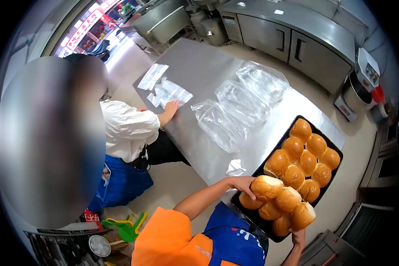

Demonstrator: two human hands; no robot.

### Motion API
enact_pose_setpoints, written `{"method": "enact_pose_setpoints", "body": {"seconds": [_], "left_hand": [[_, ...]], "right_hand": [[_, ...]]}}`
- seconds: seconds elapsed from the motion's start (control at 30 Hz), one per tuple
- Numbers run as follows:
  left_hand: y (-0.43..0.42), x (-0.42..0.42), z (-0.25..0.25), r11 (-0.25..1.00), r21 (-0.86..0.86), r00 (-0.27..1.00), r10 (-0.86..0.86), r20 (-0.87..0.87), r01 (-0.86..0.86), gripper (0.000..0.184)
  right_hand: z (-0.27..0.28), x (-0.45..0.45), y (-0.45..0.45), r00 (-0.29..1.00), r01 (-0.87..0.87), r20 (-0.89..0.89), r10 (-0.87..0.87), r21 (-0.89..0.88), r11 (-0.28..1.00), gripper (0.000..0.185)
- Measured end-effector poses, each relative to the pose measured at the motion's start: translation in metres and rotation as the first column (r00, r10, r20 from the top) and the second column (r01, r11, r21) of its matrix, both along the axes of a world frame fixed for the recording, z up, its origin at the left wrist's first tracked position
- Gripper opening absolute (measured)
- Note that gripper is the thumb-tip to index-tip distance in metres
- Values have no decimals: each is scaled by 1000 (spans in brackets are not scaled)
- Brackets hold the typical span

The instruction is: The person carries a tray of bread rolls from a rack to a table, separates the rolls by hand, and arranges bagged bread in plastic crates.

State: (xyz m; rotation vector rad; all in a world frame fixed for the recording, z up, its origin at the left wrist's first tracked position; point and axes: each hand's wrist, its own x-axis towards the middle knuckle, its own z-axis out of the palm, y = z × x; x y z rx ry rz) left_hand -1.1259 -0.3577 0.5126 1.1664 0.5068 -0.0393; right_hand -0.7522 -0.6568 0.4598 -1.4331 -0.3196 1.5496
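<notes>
A black tray (334, 170) of golden-brown buns lies at the near right corner of the steel table (173, 128). Three joined buns (289, 199) are raised above the others, held between both hands. My left hand (244, 185) is closed on their left end, and my right hand (298, 236) grips the right end, partly hidden under the last bun. Beyond the tray, several clear plastic bags (241, 104) lie on the table. A crumpled white paper (236, 167) is left of the tray.
Across the table a person in a white top (126, 128) rests a hand beside plastic packaging (170, 92). Steel cabinets (292, 46) stand at the back, and a scale with a pot (355, 95) at right. A blue bag (124, 181) and green-yellow object (127, 226) are lower left.
</notes>
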Motion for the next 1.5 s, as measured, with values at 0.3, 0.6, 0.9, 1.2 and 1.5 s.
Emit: {"method": "enact_pose_setpoints", "body": {"seconds": [0.3,0.6,0.9,1.2,1.5], "left_hand": [[-29,-8,-8,742,-618,878,448,169,-259,87],[-49,53,-47,546,-830,304,776,552,115,97],[-95,85,82,315,-929,476,858,191,-195,70],[-71,60,91,364,-764,444,889,114,-533,76],[-31,6,110,424,-590,297,905,306,-687,90]], "right_hand": [[51,-6,12,883,271,-402,-242,18,962,93],[42,-50,46,758,515,-536,-371,145,845,92],[41,-49,86,819,243,-555,-147,104,964,91],[61,-55,56,748,191,-657,-95,75,979,90],[78,19,59,701,57,-698,146,260,964,89]]}}
